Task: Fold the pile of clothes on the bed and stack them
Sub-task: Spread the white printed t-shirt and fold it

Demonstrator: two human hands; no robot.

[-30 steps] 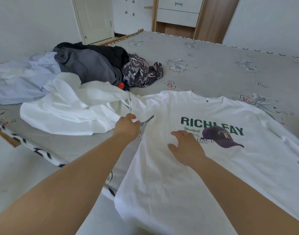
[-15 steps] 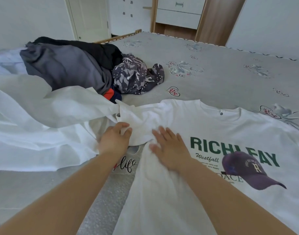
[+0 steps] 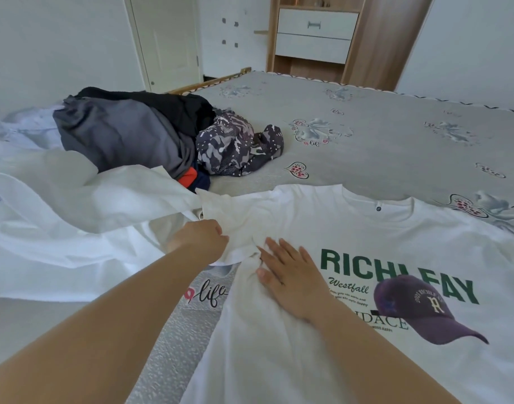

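Observation:
A white T-shirt [image 3: 352, 228] with green lettering and a purple cap print lies face up on the grey bed [image 3: 381, 141]. My left hand [image 3: 198, 239] grips the shirt's left sleeve, bunched up beside the chest. My right hand [image 3: 290, 275] presses flat on the shirt, fingers straight, just right of that sleeve. A pile of unfolded clothes sits at the back left: a grey garment [image 3: 118, 135], a black one [image 3: 174, 109] and a camouflage-patterned one [image 3: 235, 147].
A crumpled white garment [image 3: 69, 223] spreads over the left side of the bed, touching the shirt's sleeve. A pale blue cloth [image 3: 19, 129] lies behind it. A door [image 3: 168, 39] and a wooden drawer unit [image 3: 317, 36] stand beyond the bed.
The view has moved closer to the shirt. My left hand has closed on the left sleeve and bunched it, and my right hand has slid left to press beside it.

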